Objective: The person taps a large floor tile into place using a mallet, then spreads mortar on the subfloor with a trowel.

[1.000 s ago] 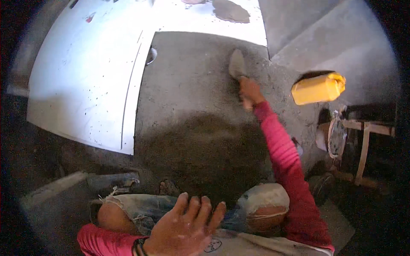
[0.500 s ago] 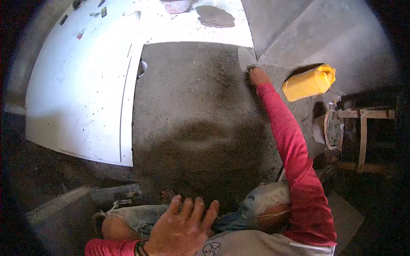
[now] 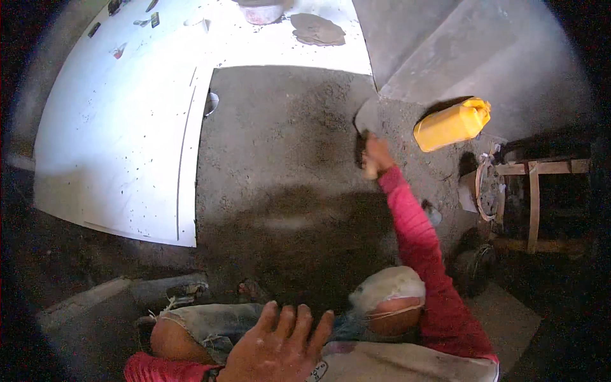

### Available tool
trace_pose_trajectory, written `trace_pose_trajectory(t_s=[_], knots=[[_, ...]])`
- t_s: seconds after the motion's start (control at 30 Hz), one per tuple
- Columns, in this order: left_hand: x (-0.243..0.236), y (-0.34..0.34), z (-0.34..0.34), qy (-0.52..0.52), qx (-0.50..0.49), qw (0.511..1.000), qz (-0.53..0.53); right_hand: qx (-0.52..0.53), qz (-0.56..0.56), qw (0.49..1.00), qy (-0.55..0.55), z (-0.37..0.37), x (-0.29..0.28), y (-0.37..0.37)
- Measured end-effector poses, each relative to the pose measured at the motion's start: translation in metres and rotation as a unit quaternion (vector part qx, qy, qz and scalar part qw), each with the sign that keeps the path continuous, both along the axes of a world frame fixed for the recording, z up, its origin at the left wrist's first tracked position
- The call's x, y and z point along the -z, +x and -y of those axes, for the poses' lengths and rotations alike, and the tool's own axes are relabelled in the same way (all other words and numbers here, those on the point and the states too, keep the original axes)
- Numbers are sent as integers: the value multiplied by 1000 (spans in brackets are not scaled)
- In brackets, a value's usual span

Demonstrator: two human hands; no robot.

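My right hand (image 3: 380,154) is closed round the light handle of a trowel (image 3: 367,116). The trowel's pale blade points away from me and lies flat against the rough grey mortar surface (image 3: 267,127), near its far right corner. Darker, lumpy patches show in the mortar left of the blade. Close to my body, my left hand (image 3: 280,344) hangs over my lap with its fingers spread, palm down, holding nothing.
A yellow jug (image 3: 452,125) lies on its side by the grey wall (image 3: 509,70). White panels (image 3: 121,153) border the mortar at left and far side, bearing a mortar heap (image 3: 318,30) and a tub (image 3: 261,13). A bucket (image 3: 471,191) and wooden frame (image 3: 533,204) are at right.
My right hand has drawn the trowel back toward me and slightly left, away from the far corner. My left hand stays spread over my lap, almost unmoved.
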State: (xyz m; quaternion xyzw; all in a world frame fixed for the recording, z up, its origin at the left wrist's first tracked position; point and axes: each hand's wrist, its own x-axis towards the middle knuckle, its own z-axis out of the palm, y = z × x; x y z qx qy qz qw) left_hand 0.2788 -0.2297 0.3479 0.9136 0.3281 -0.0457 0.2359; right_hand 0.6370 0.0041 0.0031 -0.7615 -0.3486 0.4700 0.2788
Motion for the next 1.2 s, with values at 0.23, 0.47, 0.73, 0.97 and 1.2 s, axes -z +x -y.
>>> trace_pose_trajectory(t_s=[0.23, 0.47, 0.73, 0.97, 1.2], knots=[[4, 14, -8, -54, 14, 998, 5, -70, -210, 973, -61, -33, -25, 31], [-1, 5, -17, -30, 1, 999, -39, -142, 66, 987, 37, -98, -8, 25], [9, 26, -35, -32, 52, 998, -34, -480, 485, 695, 227, -94, 16, -54], [15, 48, -31, 48, 154, 984, -70, -327, 387, 845, 170, -81, -11, -54], [8, 33, -26, -33, 81, 994, -66, -252, 458, 850, 63, -95, -34, 2]])
